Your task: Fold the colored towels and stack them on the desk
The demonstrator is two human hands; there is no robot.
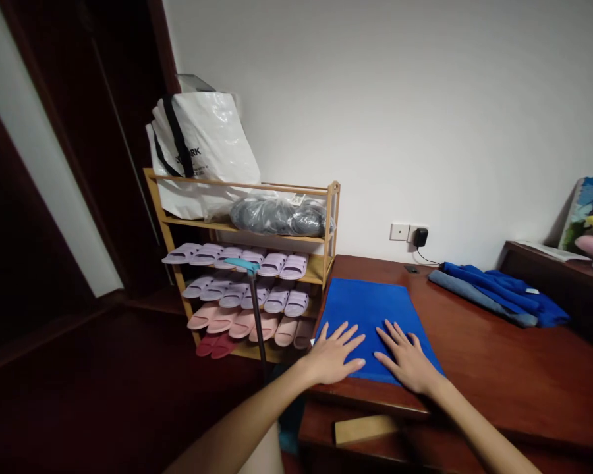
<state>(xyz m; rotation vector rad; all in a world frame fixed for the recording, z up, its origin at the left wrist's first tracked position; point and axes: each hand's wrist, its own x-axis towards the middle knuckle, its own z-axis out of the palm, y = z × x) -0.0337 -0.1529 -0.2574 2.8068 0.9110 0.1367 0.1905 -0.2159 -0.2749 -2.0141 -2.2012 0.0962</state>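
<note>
A blue cloth (370, 309) lies spread flat on the reddish-brown wooden desk (467, 349), its near edge close to the desk's front edge. My left hand (333, 355) rests on its near left part with the fingers spread. On the near right part lies my right hand (406, 359), palm down and fingers apart. Neither hand grasps anything. A small white tag shows at the cloth's left edge, beside my left hand.
Left of the desk stands a wooden shoe rack (332, 224) with rows of slippers (271, 264) and a white bag (212, 135). A pole with a blue top (247, 265) stands before it. Folded blue clothes (499, 293) lie at the back right, near a plugged-in charger (420, 237).
</note>
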